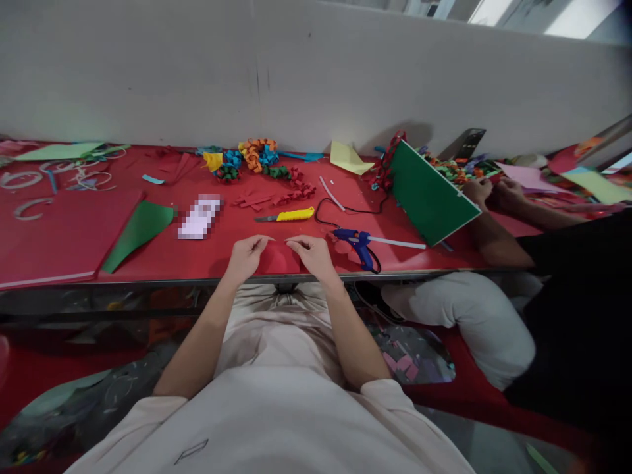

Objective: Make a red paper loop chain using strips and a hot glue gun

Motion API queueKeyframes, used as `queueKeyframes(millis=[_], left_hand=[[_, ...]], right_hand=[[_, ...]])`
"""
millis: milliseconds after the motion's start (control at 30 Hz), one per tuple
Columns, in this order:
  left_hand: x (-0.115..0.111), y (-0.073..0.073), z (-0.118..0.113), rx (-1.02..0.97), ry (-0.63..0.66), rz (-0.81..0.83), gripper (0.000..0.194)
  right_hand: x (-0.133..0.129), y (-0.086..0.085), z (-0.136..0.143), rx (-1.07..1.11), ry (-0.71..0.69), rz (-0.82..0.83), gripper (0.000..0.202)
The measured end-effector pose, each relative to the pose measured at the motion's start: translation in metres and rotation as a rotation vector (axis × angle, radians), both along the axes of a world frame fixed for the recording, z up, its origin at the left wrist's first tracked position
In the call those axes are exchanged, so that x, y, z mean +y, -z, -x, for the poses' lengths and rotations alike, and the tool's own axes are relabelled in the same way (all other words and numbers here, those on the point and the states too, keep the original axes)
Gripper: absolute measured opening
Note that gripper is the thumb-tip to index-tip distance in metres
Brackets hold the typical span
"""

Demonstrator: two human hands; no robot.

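Note:
Above the table's front edge, my left hand (248, 255) is closed in a pinch, thumb against fingers. My right hand (313, 255) pinches in the same way a short gap to the right. Between and just below them shows a piece of red paper (279, 260), which both hands appear to hold by its upper edge; red against red, its outline is hard to see. Beyond the hands lies a yellow utility knife (295, 214), blade out to the left. A blue glue gun (356, 245) with a white glue stick rests right of my right hand.
A green board (429, 194) leans on the right, beside a co-worker's hands (494, 192). Curled paper strips (259, 155) lie along the wall. At left are a blurred-out white item (200, 217), a green sheet (141, 230) and a large red board (64, 230).

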State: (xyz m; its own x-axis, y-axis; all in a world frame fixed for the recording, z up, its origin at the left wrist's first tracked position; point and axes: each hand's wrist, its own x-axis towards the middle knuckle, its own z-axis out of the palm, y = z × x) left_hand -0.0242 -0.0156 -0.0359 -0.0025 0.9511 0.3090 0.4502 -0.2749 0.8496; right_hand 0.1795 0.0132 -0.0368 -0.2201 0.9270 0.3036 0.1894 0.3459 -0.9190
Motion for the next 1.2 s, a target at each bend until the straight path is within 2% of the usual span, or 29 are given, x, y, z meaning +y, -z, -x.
queueKeyframes(millis=[133,200,233,333,400,467,567,600,667,767,800,967,1133,1200], left_hand=[[-0.002,-0.002,0.005,-0.013,0.005,-0.001,0.05],[-0.004,-0.003,0.006,-0.057,0.057,0.014,0.054],[-0.005,-0.003,0.007,-0.089,0.113,0.023,0.061],[-0.008,-0.004,0.007,-0.12,0.301,0.028,0.1],[-0.01,-0.003,0.006,-0.088,0.32,0.025,0.113],[-0.011,-0.003,0.005,-0.068,0.268,0.019,0.101],[-0.011,-0.004,0.004,-0.07,0.169,-0.009,0.059],[-0.012,-0.006,0.004,-0.072,0.15,-0.016,0.051],[-0.012,-0.009,0.004,-0.074,0.174,-0.022,0.051],[-0.013,-0.013,0.005,-0.039,0.278,-0.023,0.067],[-0.014,-0.013,0.005,-0.017,0.283,-0.031,0.064],[-0.01,-0.008,0.004,-0.002,0.162,-0.091,0.027],[-0.007,-0.001,0.0,-0.048,0.005,-0.05,0.024],[-0.005,0.0,-0.002,-0.113,-0.033,-0.025,0.036]], right_hand=[[0.004,0.005,-0.004,0.034,0.06,0.024,0.023],[0.007,0.007,-0.005,0.061,0.094,0.036,0.024],[0.008,0.007,-0.005,0.076,0.11,0.04,0.024],[0.01,0.008,-0.006,0.121,0.16,0.046,0.028],[0.011,0.008,-0.005,0.14,0.178,0.048,0.03],[0.01,0.008,-0.005,0.142,0.167,0.049,0.03],[0.009,0.007,-0.004,0.124,0.127,0.05,0.028],[0.009,0.006,-0.004,0.119,0.12,0.051,0.028],[0.008,0.006,-0.004,0.115,0.12,0.052,0.028],[0.008,0.005,-0.005,0.116,0.148,0.049,0.03],[0.009,0.005,-0.005,0.114,0.156,0.047,0.031],[0.009,0.006,-0.004,0.081,0.114,0.03,0.03],[0.006,0.006,-0.003,0.036,0.049,0.004,0.026],[0.005,0.006,-0.003,0.018,0.032,-0.008,0.026]])
